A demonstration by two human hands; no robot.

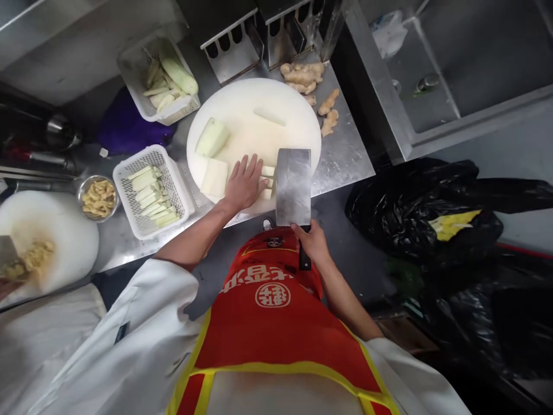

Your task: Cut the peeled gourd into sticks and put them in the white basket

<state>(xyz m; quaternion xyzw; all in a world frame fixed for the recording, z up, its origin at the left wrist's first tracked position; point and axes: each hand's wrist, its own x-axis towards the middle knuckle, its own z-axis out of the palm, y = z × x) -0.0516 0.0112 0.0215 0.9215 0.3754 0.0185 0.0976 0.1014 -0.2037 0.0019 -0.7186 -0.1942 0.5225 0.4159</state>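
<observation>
My left hand [246,183] lies flat with its fingers stretched over pale vegetable pieces on the round white cutting board [294,106]. Several cut strips [266,181] show between that hand and the blade. My right hand [315,242] grips the black handle of a cleaver [294,184], whose broad blade stands over the board's near right part. Left of my left hand sit a pale cut block [214,177] and a peeled light-green chunk [212,138]. A thin light-green slice [270,116] rests near the board's far side.
A white basket [188,213] holds cut strips; another basket [129,63] behind it holds peelings and a long vegetable. Ginger roots [302,75] lie beyond the board. At left, a co-worker chops on another board [82,230] near a metal bowl [98,218]. Black bags [389,213] are at right.
</observation>
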